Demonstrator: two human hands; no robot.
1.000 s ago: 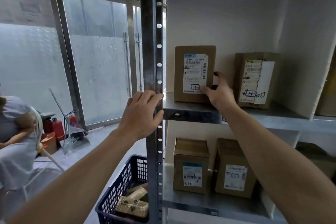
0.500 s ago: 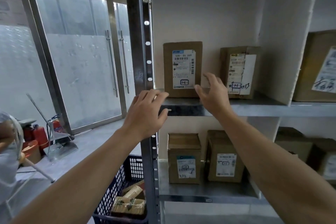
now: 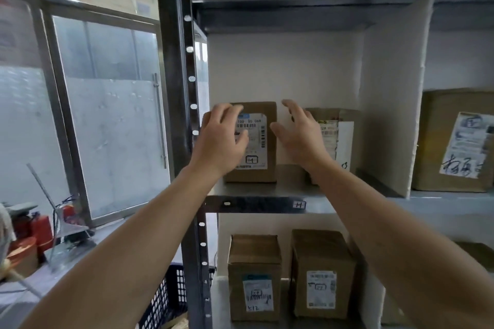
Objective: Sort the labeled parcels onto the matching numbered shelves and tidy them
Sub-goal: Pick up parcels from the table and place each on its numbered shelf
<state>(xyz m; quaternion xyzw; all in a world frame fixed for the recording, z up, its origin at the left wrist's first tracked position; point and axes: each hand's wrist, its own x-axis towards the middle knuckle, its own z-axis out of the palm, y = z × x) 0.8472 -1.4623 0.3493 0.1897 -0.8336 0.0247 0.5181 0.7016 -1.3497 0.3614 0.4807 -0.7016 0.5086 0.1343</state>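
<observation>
A brown labeled parcel (image 3: 263,139) stands upright at the left of the upper shelf (image 3: 254,189), which carries a small number tag (image 3: 299,205) on its front edge. My left hand (image 3: 223,139) lies over the parcel's front left side with fingers spread. My right hand (image 3: 299,133) hovers open just right of that parcel, in the gap before a second labeled parcel (image 3: 343,136). Neither hand visibly grips anything. Two more labeled parcels (image 3: 255,275) (image 3: 322,272) stand on the shelf below.
A metal upright post (image 3: 179,115) borders the shelves on the left. A white divider (image 3: 393,93) separates the bay from another with a large parcel (image 3: 454,141). A dark blue basket (image 3: 165,299) sits on the floor. Red items (image 3: 40,230) lie by the glass door.
My left hand left the shelf post and moved up onto the left parcel's front. My right hand rose from the shelf edge into the gap between the two parcels. The view tilted upward.
</observation>
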